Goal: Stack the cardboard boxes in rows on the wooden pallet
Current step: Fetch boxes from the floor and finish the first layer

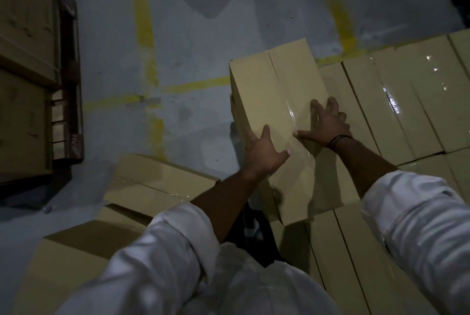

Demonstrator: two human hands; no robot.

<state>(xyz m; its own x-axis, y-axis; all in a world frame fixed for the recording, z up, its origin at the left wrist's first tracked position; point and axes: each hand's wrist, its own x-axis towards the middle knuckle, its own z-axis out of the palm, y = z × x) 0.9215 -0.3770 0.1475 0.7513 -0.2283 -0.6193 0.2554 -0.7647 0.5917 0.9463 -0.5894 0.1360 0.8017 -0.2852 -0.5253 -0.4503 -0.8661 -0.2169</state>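
Matt brown cardboard box (277,101) sealed with glossy clear tape (292,121); floor (198,34) smooth painted concrete.

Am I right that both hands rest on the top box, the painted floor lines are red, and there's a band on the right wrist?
One detail is wrong: the head view shows the floor lines are yellow, not red. The rest stands: the left hand and right hand both rest on the top box, and a dark band circles the right wrist.
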